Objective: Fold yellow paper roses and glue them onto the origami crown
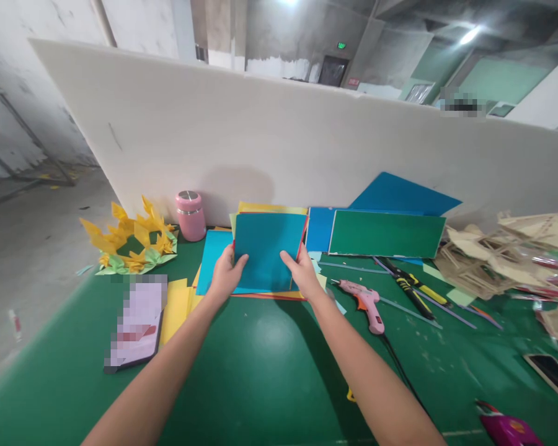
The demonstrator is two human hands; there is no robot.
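Both my hands grip a stack of coloured paper sheets [266,251], teal in front with yellow, pale green and red edges showing behind. My left hand [227,271] pinches its left side, thumb across the front. At the right side my right hand [304,271] does the same, thumb also on the front. The stack is tilted up toward me. Under and behind it lie more sheets, including a light blue sheet [211,254] and yellow paper [175,303] at the left. The fingers behind the stack are hidden.
On the green table [260,378] stand a pink flask [190,217] and a yellow paper-flower crown [134,244]. A phone [137,322] lies left. Rightward are a pink glue gun [363,301] with cord, cutters [409,288], a green board [385,235] and brown paper shapes [483,254]. A white panel [288,136] rises behind.
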